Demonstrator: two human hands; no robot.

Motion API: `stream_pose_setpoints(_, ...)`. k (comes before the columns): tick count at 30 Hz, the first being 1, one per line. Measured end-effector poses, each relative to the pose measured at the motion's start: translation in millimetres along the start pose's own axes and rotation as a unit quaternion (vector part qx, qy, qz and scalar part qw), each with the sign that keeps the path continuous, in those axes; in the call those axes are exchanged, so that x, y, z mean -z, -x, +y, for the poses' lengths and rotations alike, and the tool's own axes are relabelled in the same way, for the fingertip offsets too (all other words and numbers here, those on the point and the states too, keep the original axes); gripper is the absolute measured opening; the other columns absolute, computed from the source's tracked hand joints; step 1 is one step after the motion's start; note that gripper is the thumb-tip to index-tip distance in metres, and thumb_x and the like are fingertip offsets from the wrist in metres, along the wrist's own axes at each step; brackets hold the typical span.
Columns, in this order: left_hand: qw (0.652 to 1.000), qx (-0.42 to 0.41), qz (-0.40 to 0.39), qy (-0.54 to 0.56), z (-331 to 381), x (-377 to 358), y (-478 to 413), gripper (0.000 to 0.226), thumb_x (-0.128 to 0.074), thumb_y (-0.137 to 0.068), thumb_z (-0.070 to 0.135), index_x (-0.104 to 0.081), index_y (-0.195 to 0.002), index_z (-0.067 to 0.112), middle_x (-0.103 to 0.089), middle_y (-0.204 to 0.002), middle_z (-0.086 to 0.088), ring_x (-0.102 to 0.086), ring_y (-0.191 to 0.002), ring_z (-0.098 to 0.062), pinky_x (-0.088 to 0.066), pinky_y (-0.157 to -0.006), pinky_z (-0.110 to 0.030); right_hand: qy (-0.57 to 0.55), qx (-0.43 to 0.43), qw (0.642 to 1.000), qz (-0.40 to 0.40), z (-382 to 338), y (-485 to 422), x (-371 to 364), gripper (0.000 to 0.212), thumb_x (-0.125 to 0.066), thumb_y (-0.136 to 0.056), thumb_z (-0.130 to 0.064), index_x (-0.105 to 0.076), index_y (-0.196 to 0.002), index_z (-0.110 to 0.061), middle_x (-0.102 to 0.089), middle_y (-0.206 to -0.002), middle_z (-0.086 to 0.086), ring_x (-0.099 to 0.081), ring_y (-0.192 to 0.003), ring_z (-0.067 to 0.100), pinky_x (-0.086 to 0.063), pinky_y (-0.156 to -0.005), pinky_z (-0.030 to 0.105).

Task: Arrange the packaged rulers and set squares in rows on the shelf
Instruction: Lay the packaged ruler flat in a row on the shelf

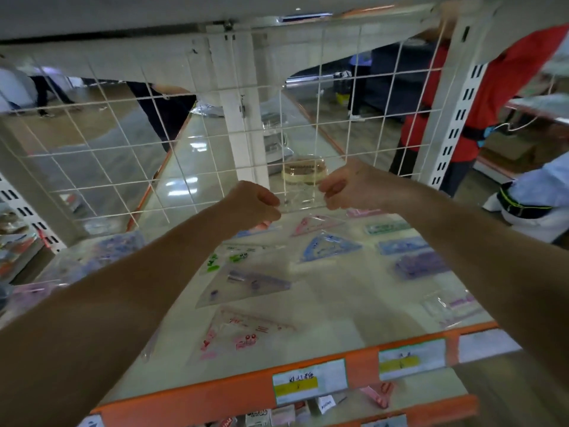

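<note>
Pinching a clear, almost colourless plastic packet (303, 200) by both ends: left hand (254, 204) curled tight on the 9 o'clock end, right hand (346, 188) likewise on the 3 o'clock end, packet stretched level between them, contents too faint to tell. Held above the 12 o'clock edge of the pale glossy shelf board (338, 306), just short of the white wire mesh panel (172, 167). Below, toward 6 o'clock, flat on the board: pink packaged set square (317, 223), blue packaged set square (329, 248), purple packaged set square (246, 283). At 4 o'clock, one behind another: green packaged ruler (388, 227), blue packaged ruler (403, 245), purple packaged ruler (421, 265). Bare board between these columns and on toward the orange front rail (215, 392) at 6 o'clock. Two white tags with yellow bands (308, 382) on the rail, dark writing too blurred to read.
</note>
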State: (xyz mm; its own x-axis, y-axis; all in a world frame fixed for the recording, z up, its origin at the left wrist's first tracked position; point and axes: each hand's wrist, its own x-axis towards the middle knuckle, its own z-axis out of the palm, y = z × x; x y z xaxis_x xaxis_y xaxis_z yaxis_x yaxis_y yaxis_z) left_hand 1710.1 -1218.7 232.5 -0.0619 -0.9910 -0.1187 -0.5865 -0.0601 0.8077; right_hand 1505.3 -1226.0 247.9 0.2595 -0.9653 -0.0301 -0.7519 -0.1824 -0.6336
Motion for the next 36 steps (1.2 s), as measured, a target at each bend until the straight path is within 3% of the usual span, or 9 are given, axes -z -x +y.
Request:
stream_pose_setpoints(6,0.989,-0.061,-0.005,-0.131,1,-27,4,0.012,-0.070,-0.080,0.003,-0.071,-0.092,0.005,-0.063,-0.068,-0.005,-0.059,-0.058,-0.012,-0.052,-0.055,-0.015,0.047,-0.013,0.999,-0.004,22,12,-5,0.034,-0.069,-0.082,-0.007,-0.066,-0.114,-0.016,-0.064,-0.099,-0.005,-0.061,-0.095,0.012,-0.044,-0.080,0.021)
stream_pose_setpoints(10,0.962,-0.105,-0.012,-0.252,-9,-45,17,0.015,-0.072,-0.076,0.018,-0.074,-0.084,0.006,-0.071,-0.089,-0.012,-0.066,-0.083,-0.024,-0.055,-0.080,-0.035,0.108,-0.003,0.994,-0.024,35,31,-12,0.029,-0.066,-0.079,-0.006,-0.071,-0.105,-0.016,-0.067,-0.092,-0.006,-0.059,-0.078,0.007,-0.047,-0.073,0.019)
stream_pose_setpoints(16,0.926,-0.131,-0.060,-0.349,-4,-59,46,0.023,-0.066,-0.075,0.026,-0.061,-0.058,0.010,-0.057,-0.063,-0.005,-0.061,-0.069,-0.026,-0.051,-0.068,-0.031,0.141,-0.011,0.988,-0.056,42,62,-17,0.033,-0.064,-0.082,-0.010,-0.067,-0.115,-0.019,-0.060,-0.097,-0.006,-0.060,-0.086,0.013,-0.046,-0.077,0.022)
stream_pose_setpoints(18,0.914,-0.126,-0.073,-0.378,-1,-62,54,0.031,-0.065,-0.079,0.028,-0.052,-0.055,0.014,-0.054,-0.065,-0.001,-0.060,-0.070,-0.023,-0.050,-0.067,-0.030,0.160,-0.026,0.984,-0.072,43,68,-19,0.035,-0.061,-0.085,-0.014,-0.064,-0.120,-0.021,-0.060,-0.100,-0.007,-0.059,-0.092,0.014,-0.047,-0.081,0.024)
stream_pose_setpoints(21,0.900,-0.108,-0.085,-0.413,4,-71,64,0.030,-0.063,-0.084,0.031,-0.045,-0.063,0.021,-0.055,-0.083,0.000,-0.060,-0.085,-0.021,-0.049,-0.074,-0.032,0.167,-0.041,0.981,-0.089,42,77,-22,0.038,-0.053,-0.089,-0.014,-0.060,-0.126,-0.021,-0.060,-0.114,0.000,-0.060,-0.100,0.018,-0.050,-0.085,0.027)
stream_pose_setpoints(24,0.890,-0.094,-0.079,-0.439,9,-78,68,0.025,-0.060,-0.087,0.028,-0.042,-0.071,0.019,-0.051,-0.085,0.000,-0.059,-0.092,-0.023,-0.043,-0.074,-0.031,0.196,-0.043,0.977,-0.078,43,79,-27,0.037,-0.050,-0.092,-0.015,-0.058,-0.127,-0.022,-0.055,-0.127,0.003,-0.054,-0.111,0.020,-0.042,-0.085,0.023)
stream_pose_setpoints(27,0.877,-0.088,-0.076,-0.467,16,-81,70,0.015,-0.059,-0.089,0.027,-0.047,-0.086,0.020,-0.052,-0.093,0.000,-0.057,-0.098,-0.022,-0.039,-0.079,-0.030,0.228,-0.044,0.970,-0.069,44,78,-32,0.032,-0.052,-0.089,-0.016,-0.060,-0.119,-0.022,-0.056,-0.124,0.004,-0.053,-0.113,0.024,-0.044,-0.090,0.027)
stream_pose_setpoints(31,0.868,-0.082,-0.072,-0.485,18,-86,71,0.018,-0.059,-0.090,0.037,-0.055,-0.093,0.019,-0.057,-0.100,0.000,-0.056,-0.101,-0.023,-0.037,-0.087,-0.033,0.275,-0.018,0.959,-0.070,39,80,-35,0.018,-0.052,-0.087,-0.016,-0.064,-0.099,-0.022,-0.062,-0.112,0.008,-0.057,-0.102,0.027,-0.047,-0.089,0.033)
stream_pose_setpoints(36,0.867,-0.104,-0.052,-0.485,17,-92,71,0.020,-0.055,-0.092,0.029,-0.067,-0.106,0.021,-0.063,-0.107,0.001,-0.057,-0.103,-0.021,-0.035,-0.093,-0.036,0.282,0.026,0.957,-0.062,31,84,-41,0.026,-0.054,-0.090,-0.020,-0.068,-0.112,-0.025,-0.058,-0.116,0.001,-0.056,-0.107,0.025,-0.047,-0.092,0.036)
